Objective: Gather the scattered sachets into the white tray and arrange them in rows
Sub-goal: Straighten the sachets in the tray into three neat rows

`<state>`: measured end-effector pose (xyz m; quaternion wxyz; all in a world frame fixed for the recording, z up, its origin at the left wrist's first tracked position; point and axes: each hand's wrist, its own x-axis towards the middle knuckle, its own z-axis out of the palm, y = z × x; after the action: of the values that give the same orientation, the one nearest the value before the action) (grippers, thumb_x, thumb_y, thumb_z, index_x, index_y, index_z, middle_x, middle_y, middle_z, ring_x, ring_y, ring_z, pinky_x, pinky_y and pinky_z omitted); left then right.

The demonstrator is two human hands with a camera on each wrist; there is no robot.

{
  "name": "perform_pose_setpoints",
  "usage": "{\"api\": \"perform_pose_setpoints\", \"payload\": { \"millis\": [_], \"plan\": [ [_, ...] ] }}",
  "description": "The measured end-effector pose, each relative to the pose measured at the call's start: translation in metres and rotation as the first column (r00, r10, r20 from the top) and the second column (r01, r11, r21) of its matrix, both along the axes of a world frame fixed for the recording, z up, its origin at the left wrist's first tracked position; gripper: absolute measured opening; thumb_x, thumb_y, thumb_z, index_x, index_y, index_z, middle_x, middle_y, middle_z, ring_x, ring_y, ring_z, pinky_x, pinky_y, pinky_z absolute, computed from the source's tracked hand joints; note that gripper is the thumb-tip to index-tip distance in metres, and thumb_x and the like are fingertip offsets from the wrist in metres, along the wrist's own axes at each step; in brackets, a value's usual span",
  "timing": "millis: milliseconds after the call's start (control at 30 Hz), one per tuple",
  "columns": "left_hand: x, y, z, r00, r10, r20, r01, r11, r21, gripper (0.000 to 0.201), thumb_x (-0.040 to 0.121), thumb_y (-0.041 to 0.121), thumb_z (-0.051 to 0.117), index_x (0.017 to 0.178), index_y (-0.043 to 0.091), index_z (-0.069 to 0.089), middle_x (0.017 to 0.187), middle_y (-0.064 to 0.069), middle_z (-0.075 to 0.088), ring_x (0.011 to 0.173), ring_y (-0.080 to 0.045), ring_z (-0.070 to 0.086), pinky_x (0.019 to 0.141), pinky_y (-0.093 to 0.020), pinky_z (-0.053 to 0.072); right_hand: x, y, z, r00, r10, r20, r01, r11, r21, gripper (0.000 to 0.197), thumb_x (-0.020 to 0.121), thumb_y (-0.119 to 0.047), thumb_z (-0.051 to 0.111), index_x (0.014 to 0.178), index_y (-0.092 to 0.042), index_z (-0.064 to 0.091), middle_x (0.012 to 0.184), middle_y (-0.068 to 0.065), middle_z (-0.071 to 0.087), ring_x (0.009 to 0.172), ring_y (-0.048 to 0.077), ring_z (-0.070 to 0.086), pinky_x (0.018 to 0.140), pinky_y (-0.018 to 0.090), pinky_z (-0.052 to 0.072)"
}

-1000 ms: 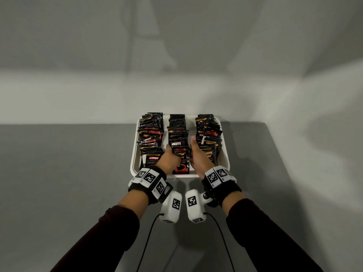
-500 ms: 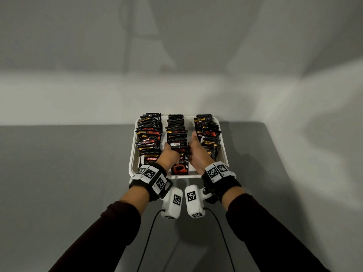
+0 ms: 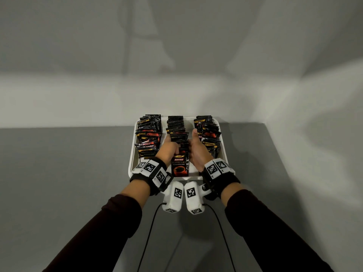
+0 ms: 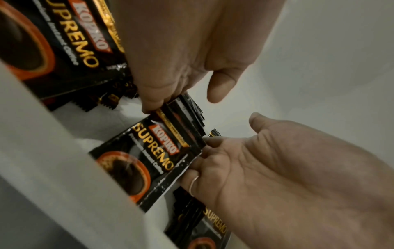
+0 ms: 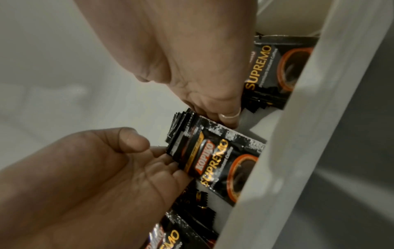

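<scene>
A white tray (image 3: pixel 132 163) holds black Kopiko sachets in three rows. My left hand (image 3: pixel 169 148) and right hand (image 3: pixel 196 152) flank the middle row (image 3: pixel 176 132), thumbs up. In the left wrist view the left hand (image 4: pixel 230 139), with a ring, presses its fingertips on one side of the stack (image 4: pixel 181 134), thumb apart. The right hand (image 4: pixel 181 67) presses the opposite side. In the right wrist view the right hand (image 5: pixel 149 151) touches the stack (image 5: pixel 192 138) with straight fingers. The front sachet (image 3: pixel 179 165) leans face up.
The left row (image 3: pixel 149 134) and the right row (image 3: pixel 209 134) stand close beside my hands. The tray wall (image 5: pixel 298 134) is near my wrists. The tray sits at the far edge of a grey table (image 3: pixel 68 173) against a pale wall. Cables (image 3: pixel 149 232) trail from my wrists.
Both hands have slid a little farther away along the middle row, still pressing its sides. More of the front sachet's label shows now.
</scene>
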<state>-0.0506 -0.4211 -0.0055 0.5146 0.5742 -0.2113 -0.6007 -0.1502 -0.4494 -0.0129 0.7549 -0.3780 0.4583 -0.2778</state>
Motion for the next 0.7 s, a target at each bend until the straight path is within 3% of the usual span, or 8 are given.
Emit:
{"api": "perform_pose_setpoints", "payload": {
  "millis": [100, 200, 267, 367, 500, 600, 700],
  "plan": [
    [0.003, 0.001, 0.005, 0.987, 0.045, -0.156, -0.043, 0.999, 0.02, 0.04, 0.077, -0.013, 0.021, 0.083, 0.017, 0.047, 0.08, -0.009, 0.048, 0.071, -0.024, 0.048, 0.067, -0.034, 0.039, -0.001, -0.003, 0.002, 0.999, 0.026, -0.041, -0.026, 1.0, -0.007, 0.077, 0.093, -0.061, 0.016, 0.125, -0.002, 0.054, 0.124, 0.021, 0.059, 0.116, 0.03, 0.056, 0.107, 0.043, 0.038],
    [0.01, 0.002, 0.007, 0.962, 0.003, -0.273, 0.008, 0.999, 0.038, 0.026, 0.083, 0.005, 0.027, 0.086, 0.009, 0.052, 0.08, -0.009, 0.053, 0.072, -0.025, 0.05, 0.078, -0.037, 0.041, -0.002, -0.008, 0.008, 1.0, 0.018, -0.024, -0.019, 0.999, -0.045, 0.077, 0.093, -0.061, 0.013, 0.125, -0.006, 0.055, 0.124, 0.018, 0.06, 0.116, 0.026, 0.056, 0.106, 0.04, 0.039],
    [0.014, 0.001, 0.009, 0.96, -0.027, -0.278, 0.031, 0.999, 0.01, 0.03, 0.087, 0.013, 0.027, 0.087, 0.007, 0.056, 0.078, -0.009, 0.058, 0.071, -0.024, 0.055, 0.073, -0.034, 0.045, -0.001, -0.01, 0.012, 1.0, 0.0, -0.001, 0.0, 0.998, -0.055, 0.076, 0.094, -0.06, 0.012, 0.127, -0.005, 0.053, 0.126, 0.019, 0.058, 0.118, 0.026, 0.054, 0.102, 0.036, 0.041],
    [0.013, -0.001, 0.012, 0.966, -0.093, -0.239, 0.09, 0.996, -0.024, 0.03, 0.088, 0.019, 0.025, 0.082, 0.01, 0.053, 0.079, -0.008, 0.053, 0.069, -0.021, 0.052, 0.065, -0.03, 0.044, 0.0, -0.011, 0.012, 0.999, 0.043, 0.014, -0.042, 0.998, -0.048, 0.077, 0.094, -0.059, 0.009, 0.127, -0.004, 0.051, 0.125, 0.018, 0.057, 0.118, 0.026, 0.054, 0.101, 0.035, 0.042],
    [0.013, -0.005, 0.008, 0.966, -0.092, -0.24, 0.093, 0.996, -0.008, 0.026, 0.086, 0.024, 0.029, 0.086, 0.012, 0.052, 0.083, -0.009, 0.05, 0.075, -0.023, 0.049, 0.071, -0.034, 0.042, 0.001, -0.015, 0.009, 0.996, 0.076, -0.044, -0.079, 0.995, -0.069, 0.075, 0.091, -0.063, 0.009, 0.117, -0.012, 0.057, 0.118, 0.012, 0.061, 0.112, 0.022, 0.056, 0.102, 0.035, 0.041],
    [0.014, -0.01, 0.012, 0.965, -0.063, -0.255, 0.075, 0.996, 0.039, 0.02, 0.085, 0.028, 0.033, 0.093, 0.017, 0.047, 0.087, -0.009, 0.046, 0.08, -0.025, 0.045, 0.08, -0.037, 0.036, 0.001, -0.024, 0.005, 0.991, 0.043, -0.126, -0.055, 0.994, -0.09, 0.078, 0.089, -0.069, 0.014, 0.105, -0.011, 0.064, 0.1, 0.009, 0.066, 0.098, 0.022, 0.061, 0.09, 0.033, 0.046],
    [0.015, -0.017, 0.016, 0.989, -0.061, -0.137, 0.066, 0.997, 0.034, 0.03, 0.091, 0.025, 0.028, 0.098, 0.008, 0.051, 0.092, -0.017, 0.051, 0.082, -0.029, 0.051, 0.076, -0.036, 0.042, 0.004, -0.025, 0.003, 0.993, 0.067, -0.099, -0.077, 0.992, -0.103, 0.079, 0.09, -0.067, 0.014, 0.118, -0.009, 0.06, 0.102, 0.007, 0.067, 0.097, 0.019, 0.063, 0.086, 0.03, 0.048]
  ]
}}
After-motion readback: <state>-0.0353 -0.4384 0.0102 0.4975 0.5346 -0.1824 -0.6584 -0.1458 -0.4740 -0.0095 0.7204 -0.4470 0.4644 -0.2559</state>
